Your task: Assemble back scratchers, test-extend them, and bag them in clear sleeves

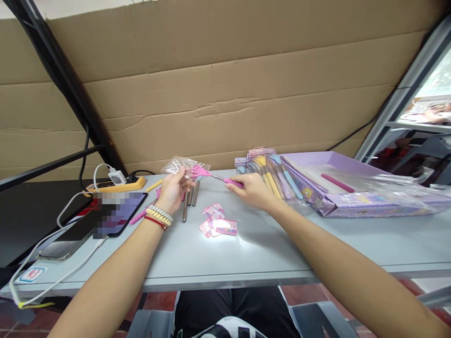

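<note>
A pink back scratcher [217,177] with a metal rod is stretched between my hands above the table. My right hand [254,188] is closed round its pink handle. At the claw-shaped head, my left hand [173,189] has its fingers bent; it is closed on the pink head. Clear plastic wrap [175,164] lies just behind the left fingers. Below that hand are several metal rods [185,210], partly hidden by it. A pink handle [138,216] lies left of my wrist. Small pink printed cards [225,227] are spread in front of me.
At right, packed back scratchers [271,176] in yellow, purple and blue lie against a purple box [352,206] holding a pink handle [337,183] and plastic bags. Left are two phones [66,241], white cables, and a yellow power strip [120,184]. Cardboard [225,89] stands behind.
</note>
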`<state>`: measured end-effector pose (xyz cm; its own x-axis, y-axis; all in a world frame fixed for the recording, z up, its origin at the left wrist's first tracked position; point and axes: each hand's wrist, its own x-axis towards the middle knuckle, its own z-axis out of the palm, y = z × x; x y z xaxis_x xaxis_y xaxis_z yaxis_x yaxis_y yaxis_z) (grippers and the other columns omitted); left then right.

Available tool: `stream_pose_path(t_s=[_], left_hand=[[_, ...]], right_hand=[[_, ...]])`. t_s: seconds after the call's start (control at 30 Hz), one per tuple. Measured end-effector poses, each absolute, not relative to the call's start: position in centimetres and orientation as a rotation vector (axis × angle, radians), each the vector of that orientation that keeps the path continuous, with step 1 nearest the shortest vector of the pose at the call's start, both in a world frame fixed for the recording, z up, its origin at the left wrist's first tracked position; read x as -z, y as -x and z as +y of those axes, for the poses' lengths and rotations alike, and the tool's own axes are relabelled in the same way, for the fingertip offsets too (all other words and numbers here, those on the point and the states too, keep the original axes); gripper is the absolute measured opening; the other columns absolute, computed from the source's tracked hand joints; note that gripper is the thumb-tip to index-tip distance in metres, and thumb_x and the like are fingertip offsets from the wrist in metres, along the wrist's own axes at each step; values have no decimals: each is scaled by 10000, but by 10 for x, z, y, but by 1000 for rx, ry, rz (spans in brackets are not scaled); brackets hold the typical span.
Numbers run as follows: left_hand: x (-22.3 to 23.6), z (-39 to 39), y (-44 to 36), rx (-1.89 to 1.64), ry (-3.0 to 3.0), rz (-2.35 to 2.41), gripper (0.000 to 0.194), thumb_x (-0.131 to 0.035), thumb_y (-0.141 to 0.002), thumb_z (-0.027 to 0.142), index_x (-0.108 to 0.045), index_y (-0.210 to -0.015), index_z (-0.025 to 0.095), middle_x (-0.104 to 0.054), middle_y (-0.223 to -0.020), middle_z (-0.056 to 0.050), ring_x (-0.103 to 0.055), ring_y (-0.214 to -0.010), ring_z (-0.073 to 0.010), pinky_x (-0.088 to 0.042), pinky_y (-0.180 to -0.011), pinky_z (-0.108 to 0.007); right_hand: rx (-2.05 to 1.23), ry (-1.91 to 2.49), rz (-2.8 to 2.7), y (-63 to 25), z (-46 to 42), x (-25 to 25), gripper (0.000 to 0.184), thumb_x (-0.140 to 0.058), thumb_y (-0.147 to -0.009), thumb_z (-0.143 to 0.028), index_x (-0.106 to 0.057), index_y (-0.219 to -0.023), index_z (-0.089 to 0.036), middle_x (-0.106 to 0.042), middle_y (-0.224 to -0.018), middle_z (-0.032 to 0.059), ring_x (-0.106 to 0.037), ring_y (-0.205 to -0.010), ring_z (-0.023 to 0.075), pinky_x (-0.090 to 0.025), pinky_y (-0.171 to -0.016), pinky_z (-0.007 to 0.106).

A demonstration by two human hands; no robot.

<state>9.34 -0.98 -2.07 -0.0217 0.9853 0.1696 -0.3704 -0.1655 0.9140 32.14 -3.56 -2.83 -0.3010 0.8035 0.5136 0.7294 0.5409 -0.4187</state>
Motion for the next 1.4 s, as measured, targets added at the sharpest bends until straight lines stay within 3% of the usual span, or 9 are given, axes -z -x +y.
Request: stream_pose_path(t_s=[0.13, 0.27, 0.43, 0.57, 0.7, 0.83, 1.03, 1.4], left_hand=[[25, -12, -97, -1353, -1151, 849, 409, -755, -649, 489, -607, -728, 117, -693, -703, -82, -609, -507, -123, -379, -428, -202], [28, -13, -100, -1312, -1198, 858, 433, -736, -658, 528, -587, -723, 126, -715, -765, -122, -602, -503, -124, -392, -435, -212], [30, -14, -102, -1285, -1244, 841, 464, -730, -651, 558, -546, -721, 138, -720, -799, -132, -619, -525, -134, -397, -439, -211], [30, -16, -103, -1278, -1292, 859, 494, -715, -647, 593, -542, -734, 138, -720, -830, -129, -616, -537, -129, -397, -446, -210], [31, -16, -103, -1260, -1347, 857, 493, -683, -674, 604, -560, -746, 133, -716, -868, -137, -606, -545, -123, -402, -463, -221], [32, -17, -105, -1232, -1407, 855, 470, -685, -679, 585, -598, -787, 136, -714, -843, -113, -604, -560, -128, -398, -475, -228], [37, -23, -111, -1076, -1603, 825, 379, -658, -725, 513, -666, -724, 134, -691, -816, -89, -608, -623, -145, -427, -525, -247], [36, -21, -111, -1208, -1495, 898, 376, -708, -670, 508, -618, -712, 145, -616, -760, -33, -533, -551, -102, -383, -489, -228]], right_hand=[[-119, 1253, -2138, -319, -35, 30, 336, -493, -855, -380, -531, -601, -164, -384, -514, -30, -273, -502, 81, -223, -511, 239], [-102, 1302, -2137, -315, -36, 32, 331, -479, -863, -385, -551, -627, -164, -439, -522, -17, -296, -503, 88, -231, -512, 244], [-133, 1333, -2082, -313, -36, 37, 283, -491, -853, -364, -634, -966, -147, -595, -664, 25, -436, -562, 112, -310, -571, 239], [-140, 1322, -2052, -312, -39, 38, 441, -518, -826, -365, -535, -1185, -110, -605, -684, 27, -489, -590, 137, -343, -603, 255], [-179, 1232, -2062, -311, -42, 37, 610, -575, -774, -388, -422, -1291, -101, -631, -841, 63, -542, -660, 153, -381, -638, 269], [-183, 1162, -2058, -309, -43, 37, 664, -581, -759, -386, -370, -1318, -97, -615, -916, 86, -571, -740, 178, -406, -671, 291], [-185, 1091, -2052, -304, -45, 38, 658, -586, -748, -340, -354, -1317, -104, -603, -907, 79, -543, -680, 155, -402, -634, 290], [-192, 1119, -2030, -306, -44, 35, 632, -571, -752, -307, -355, -1304, -84, -589, -904, 73, -521, -658, 142, -387, -602, 280]])
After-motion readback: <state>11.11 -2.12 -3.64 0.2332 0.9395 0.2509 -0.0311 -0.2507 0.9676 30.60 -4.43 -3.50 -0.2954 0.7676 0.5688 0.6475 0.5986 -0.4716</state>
